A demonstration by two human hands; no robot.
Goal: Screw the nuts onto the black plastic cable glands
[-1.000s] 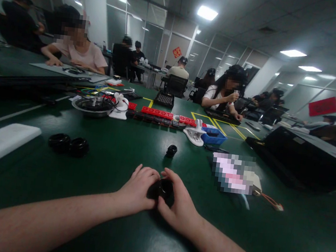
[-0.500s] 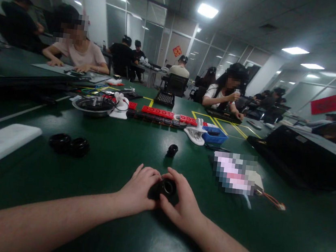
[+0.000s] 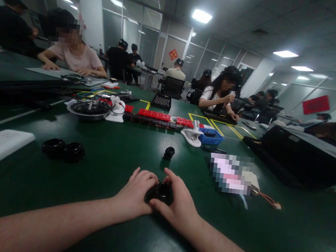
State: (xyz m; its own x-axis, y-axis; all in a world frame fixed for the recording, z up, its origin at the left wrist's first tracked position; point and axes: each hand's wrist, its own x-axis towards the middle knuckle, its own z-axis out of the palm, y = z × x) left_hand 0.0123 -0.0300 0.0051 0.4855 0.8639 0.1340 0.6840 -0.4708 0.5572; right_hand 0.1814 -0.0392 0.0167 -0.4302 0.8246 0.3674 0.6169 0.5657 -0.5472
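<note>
Left hand point(image 3: 137, 190) and right hand point(image 3: 182, 202) curled round the hollow black cylindrical part point(image 3: 163, 197) between them. Probably light, stiff, slick; grip opposite outer walls.

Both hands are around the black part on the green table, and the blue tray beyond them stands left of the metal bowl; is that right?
Not quite: the head view shows the blue tray right of the metal bowl.
</note>
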